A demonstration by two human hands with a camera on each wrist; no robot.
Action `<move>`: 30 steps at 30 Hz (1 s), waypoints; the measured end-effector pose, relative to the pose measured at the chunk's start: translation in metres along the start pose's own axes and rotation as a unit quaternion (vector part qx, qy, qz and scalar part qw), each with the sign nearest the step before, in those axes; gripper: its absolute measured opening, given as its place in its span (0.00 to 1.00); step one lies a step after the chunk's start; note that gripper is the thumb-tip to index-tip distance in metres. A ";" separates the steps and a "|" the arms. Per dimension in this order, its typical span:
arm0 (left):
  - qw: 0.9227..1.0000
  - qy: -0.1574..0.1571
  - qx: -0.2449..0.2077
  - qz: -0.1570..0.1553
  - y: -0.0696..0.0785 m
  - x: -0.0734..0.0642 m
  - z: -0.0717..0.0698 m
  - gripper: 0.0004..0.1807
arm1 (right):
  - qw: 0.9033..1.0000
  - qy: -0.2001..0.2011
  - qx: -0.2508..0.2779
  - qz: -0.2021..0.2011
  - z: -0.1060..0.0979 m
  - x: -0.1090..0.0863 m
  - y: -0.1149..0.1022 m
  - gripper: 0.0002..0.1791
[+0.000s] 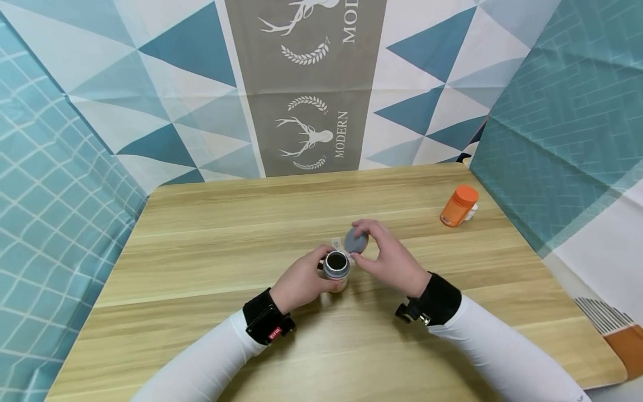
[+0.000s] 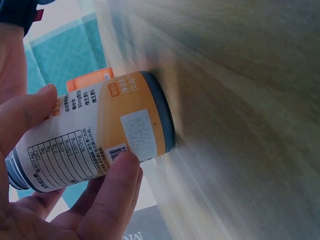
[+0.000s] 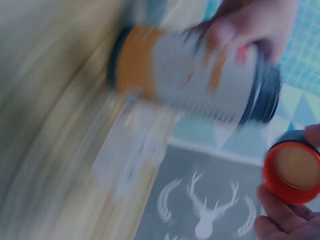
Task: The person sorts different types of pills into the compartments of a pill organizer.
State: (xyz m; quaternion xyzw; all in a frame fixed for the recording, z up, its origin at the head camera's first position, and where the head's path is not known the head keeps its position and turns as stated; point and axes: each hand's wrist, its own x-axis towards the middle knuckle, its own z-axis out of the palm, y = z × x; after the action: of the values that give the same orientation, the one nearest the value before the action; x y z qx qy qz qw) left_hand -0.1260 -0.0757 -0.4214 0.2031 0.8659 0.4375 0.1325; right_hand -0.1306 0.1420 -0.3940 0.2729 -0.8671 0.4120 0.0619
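Observation:
A supplement bottle (image 2: 75,135) with a white and orange label and dark grey base stands upright on the table, its mouth uncovered and dark inside in the head view. My left hand (image 1: 301,280) grips it around the sides, thumb on one side and fingers on the other. Just to the right, my right hand (image 1: 390,261) pinches the bottle's round grey lid (image 1: 356,241) between thumb and fingers. The lid is apart from the bottle and tilted; the right wrist view shows its orange-red inner rim. Behind the bottle lies a clear plastic piece (image 3: 122,150), blurred.
An orange bottle (image 1: 458,207) with an orange cap stands at the back right of the wooden table (image 1: 211,223), a small white item (image 1: 471,212) beside it. Patterned cloths hang at the back and both sides, close to the table's edges.

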 end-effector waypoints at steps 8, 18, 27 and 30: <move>1.000 -0.010 0.001 0.000 -0.001 -0.001 0.001 0.30 | 0.996 -0.048 0.070 -0.003 0.022 -0.008 -0.010 0.15; 1.000 -0.008 0.025 0.011 -0.002 -0.001 -0.003 0.33 | 0.990 -0.092 -0.088 -0.062 0.024 -0.002 -0.010 0.17; 1.000 -0.015 0.006 0.012 -0.002 -0.001 -0.004 0.27 | 0.988 -0.032 -0.149 -0.002 0.042 0.005 -0.017 0.24; 1.000 -0.016 0.006 0.020 -0.004 -0.001 -0.004 0.27 | 0.989 -0.047 -0.142 0.016 0.042 0.006 -0.018 0.31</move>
State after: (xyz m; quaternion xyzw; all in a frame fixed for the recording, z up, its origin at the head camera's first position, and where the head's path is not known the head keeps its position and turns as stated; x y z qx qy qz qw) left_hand -0.1273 -0.0808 -0.4222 0.2280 0.8622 0.4313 0.1365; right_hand -0.1210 0.0985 -0.4072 0.2664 -0.9229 0.2729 0.0527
